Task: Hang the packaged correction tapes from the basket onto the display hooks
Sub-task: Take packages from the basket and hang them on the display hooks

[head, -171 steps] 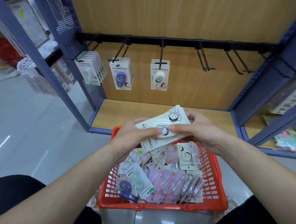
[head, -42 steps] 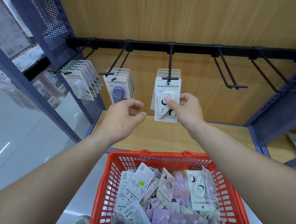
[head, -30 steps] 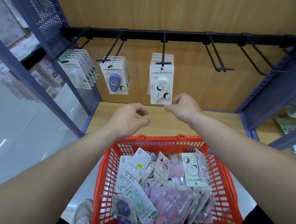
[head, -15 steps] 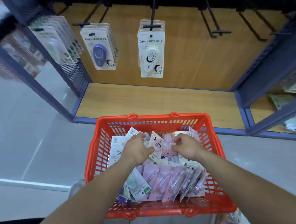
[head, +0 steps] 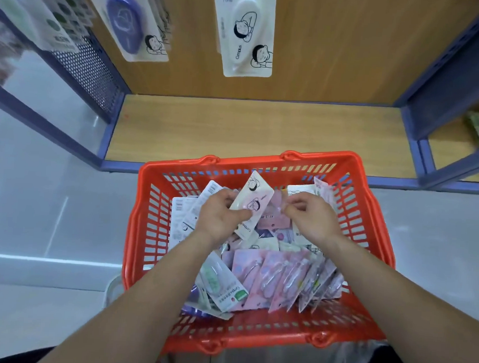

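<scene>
Head view, looking straight down into a red basket [head: 134, 231] heaped with packaged correction tapes. Both hands inside the basket, over its far half, a little apart from each other.

Left hand [head: 219, 216] toward the basket's left wall, clamped on a pack [head: 252, 201]: thumb across the front, fingers behind. Pack white with a cartoon figure, tilted, one corner raised toward the basket's far rim, lower end among the heap.

Right hand [head: 312, 216] toward the basket's right wall, fingers curled with tips close together just above a pink pack. Cannot tell whether pinching anything.

Nearer half of the basket: a row of pink packs [head: 269, 275] leaning on edge; left of them a green pack [head: 218, 284] lying flat, face up. More white packs in the far left corner, backs up, barcodes showing.

Beyond the basket's far rim, a wooden shelf [head: 249, 131]. Higher up beyond that, a hung white pack [head: 246, 33] roughly in line with the basket's middle, and a hung purple pack [head: 127, 23] further left, tops cut off by the frame edge.

Left and right of the basket, pale glossy floor [head: 49, 197]
</scene>
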Demonstrator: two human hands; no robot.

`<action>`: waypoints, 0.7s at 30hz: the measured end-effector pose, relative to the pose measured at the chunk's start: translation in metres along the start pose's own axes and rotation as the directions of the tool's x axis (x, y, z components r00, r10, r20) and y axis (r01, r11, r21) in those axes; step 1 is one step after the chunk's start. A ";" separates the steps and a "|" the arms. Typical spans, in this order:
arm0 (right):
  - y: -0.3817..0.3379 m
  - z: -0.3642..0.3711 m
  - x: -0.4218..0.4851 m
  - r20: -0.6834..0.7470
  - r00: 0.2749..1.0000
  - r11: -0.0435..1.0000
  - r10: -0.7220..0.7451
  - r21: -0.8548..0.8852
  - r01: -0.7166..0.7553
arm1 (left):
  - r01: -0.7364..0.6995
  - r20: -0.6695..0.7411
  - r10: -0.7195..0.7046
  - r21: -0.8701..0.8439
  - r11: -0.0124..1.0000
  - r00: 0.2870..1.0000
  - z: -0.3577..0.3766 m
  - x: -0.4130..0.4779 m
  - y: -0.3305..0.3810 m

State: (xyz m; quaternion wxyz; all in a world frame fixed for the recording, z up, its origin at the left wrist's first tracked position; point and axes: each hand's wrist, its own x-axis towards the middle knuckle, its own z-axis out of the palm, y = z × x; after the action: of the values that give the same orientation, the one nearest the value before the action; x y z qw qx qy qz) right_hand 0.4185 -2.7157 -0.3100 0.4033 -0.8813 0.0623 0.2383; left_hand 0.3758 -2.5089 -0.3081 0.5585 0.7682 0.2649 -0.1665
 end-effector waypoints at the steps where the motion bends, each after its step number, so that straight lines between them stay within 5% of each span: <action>1: -0.004 -0.002 -0.001 0.020 1.000 0.998 0.001 0.064 -0.002 | -0.015 0.020 0.016 -0.057 0.998 1.000 -0.002 -0.003 0.004; 6: -0.024 -0.009 -0.010 0.197 0.980 0.928 -0.009 0.367 -0.065 | -0.059 0.092 0.075 -0.166 0.984 0.993 0.005 -0.017 0.013; 9: -0.018 -0.016 -0.010 0.082 0.996 0.882 0.037 0.467 -0.071 | -0.118 0.123 0.128 -0.082 0.990 0.984 0.014 -0.017 0.016; 14: 0.006 -0.045 -0.012 -0.136 0.987 0.900 0.084 0.436 -0.016 | -0.124 0.031 0.121 0.246 0.961 0.992 0.021 0.008 0.006; 21: 0.032 -0.046 -0.017 -0.113 0.989 0.916 0.096 0.400 -0.044 | -0.134 0.161 0.075 0.401 0.906 0.984 0.040 0.028 0.011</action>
State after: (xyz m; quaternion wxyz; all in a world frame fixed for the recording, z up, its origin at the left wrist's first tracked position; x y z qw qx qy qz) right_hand 0.4107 -2.7723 -0.2979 0.5595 -0.7923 0.1670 0.1769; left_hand 0.4064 -2.5429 -0.3278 0.4104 0.8676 0.1420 -0.2423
